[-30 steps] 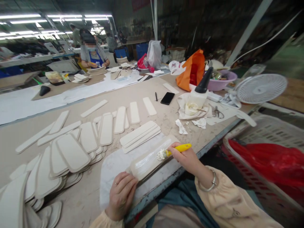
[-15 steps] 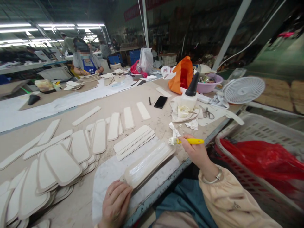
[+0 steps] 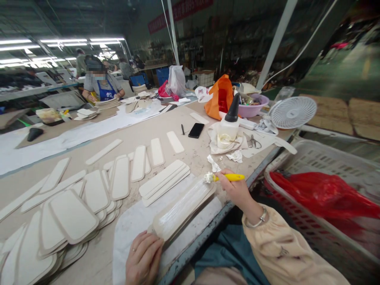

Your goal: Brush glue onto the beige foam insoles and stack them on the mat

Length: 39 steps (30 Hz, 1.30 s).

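My right hand (image 3: 236, 192) is closed around the yellow handle of a brush (image 3: 230, 177). White paste clings to the bristles, which touch the far end of a long cream panel (image 3: 184, 208) with rounded corners. A wet, shiny layer covers the middle of that panel, and at least one more piece lies beneath it. At the panel's near-left end, my left hand (image 3: 144, 257) grips the corner with its fingers together; the thumb is mostly hidden. Beside the panel lies a small stack of similar strips (image 3: 164, 180). White paper (image 3: 130, 229) is spread underneath.
Many overlapping cream pieces (image 3: 74, 215) cover the table's left side. Farther back are a phone (image 3: 196, 130), a white bottle with a black nozzle (image 3: 229, 128), scissors (image 3: 253, 141) and a fan (image 3: 293, 113). A plastic crate (image 3: 314, 154) stands right. A co-worker (image 3: 102, 85) sits across.
The whole view has shifted slightly. The brush stays at the panel's far end, its bristles now a little farther onto the surface. My left hand keeps its place on the near corner.
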Tool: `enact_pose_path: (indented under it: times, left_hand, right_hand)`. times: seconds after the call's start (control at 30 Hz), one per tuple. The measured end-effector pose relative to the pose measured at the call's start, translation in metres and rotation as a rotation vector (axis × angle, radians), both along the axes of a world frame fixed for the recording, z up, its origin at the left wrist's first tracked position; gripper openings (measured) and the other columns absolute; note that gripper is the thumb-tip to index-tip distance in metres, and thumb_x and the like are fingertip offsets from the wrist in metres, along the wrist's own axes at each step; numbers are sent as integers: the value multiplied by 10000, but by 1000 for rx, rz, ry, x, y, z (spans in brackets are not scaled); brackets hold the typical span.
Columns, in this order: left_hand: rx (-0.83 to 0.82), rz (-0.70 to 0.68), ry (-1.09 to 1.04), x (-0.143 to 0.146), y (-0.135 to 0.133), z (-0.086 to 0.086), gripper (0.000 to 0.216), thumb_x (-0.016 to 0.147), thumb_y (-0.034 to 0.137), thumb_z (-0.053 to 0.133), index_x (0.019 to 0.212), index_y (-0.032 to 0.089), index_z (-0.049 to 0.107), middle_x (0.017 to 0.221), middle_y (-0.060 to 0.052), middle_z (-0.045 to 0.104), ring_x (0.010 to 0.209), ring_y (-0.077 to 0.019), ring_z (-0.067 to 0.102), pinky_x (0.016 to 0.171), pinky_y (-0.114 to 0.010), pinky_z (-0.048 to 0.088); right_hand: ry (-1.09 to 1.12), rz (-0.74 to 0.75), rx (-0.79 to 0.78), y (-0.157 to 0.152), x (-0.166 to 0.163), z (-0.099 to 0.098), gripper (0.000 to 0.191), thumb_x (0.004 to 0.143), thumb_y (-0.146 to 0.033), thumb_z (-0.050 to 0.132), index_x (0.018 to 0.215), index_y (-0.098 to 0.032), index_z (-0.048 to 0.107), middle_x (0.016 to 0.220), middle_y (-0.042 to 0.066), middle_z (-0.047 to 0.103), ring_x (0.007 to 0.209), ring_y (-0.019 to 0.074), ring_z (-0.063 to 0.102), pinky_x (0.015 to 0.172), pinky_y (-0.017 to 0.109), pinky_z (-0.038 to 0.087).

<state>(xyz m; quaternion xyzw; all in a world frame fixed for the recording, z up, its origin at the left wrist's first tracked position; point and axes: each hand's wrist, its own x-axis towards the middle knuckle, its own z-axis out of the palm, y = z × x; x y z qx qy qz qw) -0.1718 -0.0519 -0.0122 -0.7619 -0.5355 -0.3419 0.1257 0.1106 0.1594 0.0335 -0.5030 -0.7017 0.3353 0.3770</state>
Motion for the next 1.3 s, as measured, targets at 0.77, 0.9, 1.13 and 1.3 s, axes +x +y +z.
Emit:
enact_pose_path:
  times: [0.77, 0.9, 1.13, 1.3]
  left_hand:
    - [-630, 487, -140, -80, 141, 42, 340, 728, 345, 616, 1007, 154, 655, 1126, -142, 663, 1103, -292, 591, 1000, -457, 417]
    - [-777, 524, -133, -87, 167, 33, 327, 633, 291, 665, 931, 157, 672, 1040, -135, 690, 996, -289, 638, 926, -412, 449]
    - [-784, 636, -271, -85, 170, 41, 399, 537, 349, 720, 887, 179, 634, 861, -77, 679, 933, -293, 627, 824, -376, 450]
    - [-718, 550, -547, -67, 148, 68, 388, 706, 556, 558, 859, 199, 570, 739, -14, 639, 689, -195, 601, 647, -313, 465]
  right_hand:
    - [511, -142, -26, 8, 19, 0, 277, 890, -470, 502, 876, -202, 570, 529, -48, 461, 482, 113, 450, 472, 249, 351]
    - [498, -139, -29, 9, 23, 1, 299, 894, -484, 491, 890, -200, 583, 536, -43, 468, 486, 119, 466, 486, 256, 369]
    - [485, -178, -13, 11, 25, 1, 311, 882, -512, 504, 920, -212, 574, 541, -44, 482, 482, 122, 471, 479, 252, 390]
    - [597, -191, 19, 11, 21, 3, 334, 871, -498, 534, 1035, -213, 592, 781, 15, 623, 634, 138, 593, 614, 274, 504]
